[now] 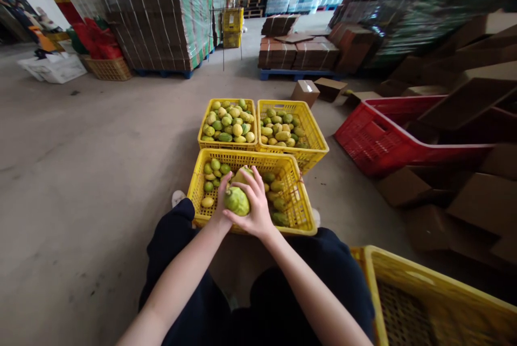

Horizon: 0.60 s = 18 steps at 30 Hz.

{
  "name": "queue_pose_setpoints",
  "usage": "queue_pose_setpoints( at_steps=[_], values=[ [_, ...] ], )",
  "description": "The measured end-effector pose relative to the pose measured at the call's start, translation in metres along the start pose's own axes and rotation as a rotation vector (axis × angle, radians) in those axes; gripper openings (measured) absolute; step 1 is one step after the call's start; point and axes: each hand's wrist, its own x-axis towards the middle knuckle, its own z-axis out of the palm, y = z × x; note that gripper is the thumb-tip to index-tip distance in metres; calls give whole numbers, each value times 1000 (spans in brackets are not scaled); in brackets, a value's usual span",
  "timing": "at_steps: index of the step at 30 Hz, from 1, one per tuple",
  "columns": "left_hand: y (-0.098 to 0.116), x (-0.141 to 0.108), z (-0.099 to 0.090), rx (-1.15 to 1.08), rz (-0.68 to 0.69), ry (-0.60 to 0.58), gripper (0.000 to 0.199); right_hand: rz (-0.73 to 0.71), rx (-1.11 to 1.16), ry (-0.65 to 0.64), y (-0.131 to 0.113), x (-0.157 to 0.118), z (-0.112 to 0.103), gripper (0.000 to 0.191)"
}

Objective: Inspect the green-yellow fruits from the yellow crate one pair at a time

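Note:
My left hand (223,201) and my right hand (255,203) are close together above the near yellow crate (297,195). A green, bumpy fruit (237,201) sits between them, touched by both. A second, yellower fruit (243,175) shows behind it, under the curled fingers of my right hand. In the near crate, small green and yellow fruits (215,165) lie at the left and longer green ones (278,203) at the right. Beyond it, the back left crate (202,119) is full of yellow-green fruits, and the back right crate (317,130) is partly filled.
A red crate (363,129) holding cardboard stands at the right, with cardboard boxes (480,203) piled around it. Another yellow crate (424,276) is at the lower right. Flattened cartons on a blue pallet (299,74) and wrapped stacks (149,17) stand farther back.

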Motion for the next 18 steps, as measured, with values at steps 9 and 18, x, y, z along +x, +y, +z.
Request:
queue_pose_setpoints(
  at_steps=[9,18],
  values=[
    [16,3,15,-146,13,150,20,555,829,387,-17,12,-25,31],
    [29,-8,18,-33,-41,133,13,871,1465,348,11,22,-55,30]
  ],
)
